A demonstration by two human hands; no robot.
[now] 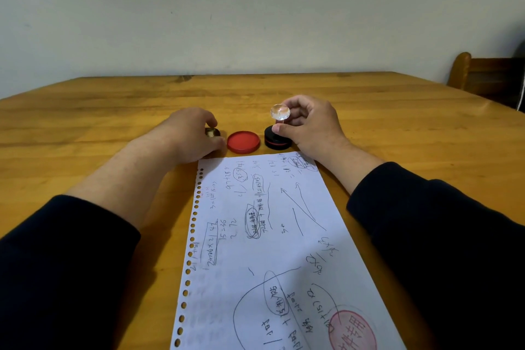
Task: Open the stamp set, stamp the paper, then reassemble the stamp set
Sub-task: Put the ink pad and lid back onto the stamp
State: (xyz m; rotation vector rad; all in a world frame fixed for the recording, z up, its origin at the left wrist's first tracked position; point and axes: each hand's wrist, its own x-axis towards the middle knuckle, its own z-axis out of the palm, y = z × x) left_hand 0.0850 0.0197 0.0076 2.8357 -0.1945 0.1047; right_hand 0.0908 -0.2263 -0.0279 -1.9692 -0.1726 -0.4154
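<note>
A white punched sheet of paper (264, 250) covered in handwriting lies on the wooden table (85, 122), with a round red stamp print (353, 331) at its near right corner. Beyond its far edge sits a round red ink pad (243, 141). To the right of the pad stands a black stamp base (274, 140) with a red band. My right hand (309, 125) pinches a stamp with a clear crystal knob (280, 112) just above that base. My left hand (190, 133) rests on the table, fingers on a small dark brass-coloured piece (212, 132).
A wooden chair back (483, 74) stands past the table's far right corner. A pale wall rises behind the table's far edge.
</note>
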